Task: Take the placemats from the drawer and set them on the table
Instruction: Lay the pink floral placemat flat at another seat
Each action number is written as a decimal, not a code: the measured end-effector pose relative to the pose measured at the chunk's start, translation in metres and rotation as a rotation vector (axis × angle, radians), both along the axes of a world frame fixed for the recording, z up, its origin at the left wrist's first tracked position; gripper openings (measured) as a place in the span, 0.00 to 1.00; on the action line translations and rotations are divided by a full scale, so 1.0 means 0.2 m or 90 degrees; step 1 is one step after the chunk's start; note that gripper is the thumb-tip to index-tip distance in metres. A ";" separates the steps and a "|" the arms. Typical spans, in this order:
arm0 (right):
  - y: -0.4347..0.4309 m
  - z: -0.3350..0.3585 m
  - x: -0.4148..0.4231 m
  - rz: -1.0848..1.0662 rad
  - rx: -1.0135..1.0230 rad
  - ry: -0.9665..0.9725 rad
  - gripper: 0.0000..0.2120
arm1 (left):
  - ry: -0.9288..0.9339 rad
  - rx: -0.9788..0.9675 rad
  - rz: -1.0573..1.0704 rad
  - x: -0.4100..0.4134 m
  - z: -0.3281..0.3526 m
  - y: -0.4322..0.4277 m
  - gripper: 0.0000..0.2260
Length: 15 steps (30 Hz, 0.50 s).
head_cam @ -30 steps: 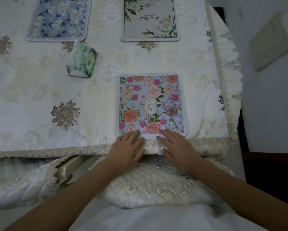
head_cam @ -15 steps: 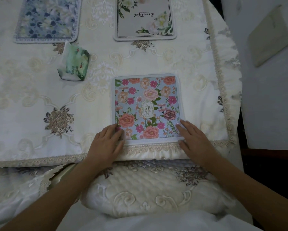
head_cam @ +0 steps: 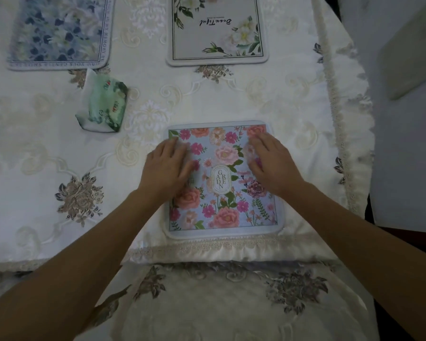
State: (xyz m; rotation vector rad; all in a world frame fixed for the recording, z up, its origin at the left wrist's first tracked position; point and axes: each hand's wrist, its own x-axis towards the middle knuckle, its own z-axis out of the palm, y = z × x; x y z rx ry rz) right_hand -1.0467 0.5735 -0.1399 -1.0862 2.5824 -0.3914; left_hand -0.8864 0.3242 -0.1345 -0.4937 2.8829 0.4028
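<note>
A light-blue placemat with pink and orange flowers (head_cam: 221,207) lies flat near the table's front edge. My left hand (head_cam: 166,166) rests flat on its left side, fingers straight. On its right side my right hand (head_cam: 272,162) presses down the same way. A blue floral placemat (head_cam: 59,33) lies at the far left. A cream placemat with white flowers and script (head_cam: 217,30) lies at the far middle. The drawer is out of view.
The table wears a cream embroidered cloth (head_cam: 34,156) with a lace border. A green tissue pack (head_cam: 103,104) lies left of centre. A padded cream chair seat (head_cam: 231,303) sits just below the front edge. A pale wall stands at the right.
Both hands slid forward from the mat's near corners onto its upper half. The camera has come closer to the table.
</note>
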 end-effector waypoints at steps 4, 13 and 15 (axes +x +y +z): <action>-0.24 0.01 -0.05 0.051 -0.007 -0.010 0.28 | 0.004 0.017 -0.068 -0.21 0.00 0.07 0.30; -0.33 -0.06 -0.03 0.027 0.010 -0.020 0.26 | -0.002 -0.002 -0.072 -0.25 -0.06 0.06 0.30; -0.26 -0.06 -0.05 -0.006 0.002 -0.019 0.26 | -0.004 -0.013 -0.034 -0.21 -0.06 0.02 0.29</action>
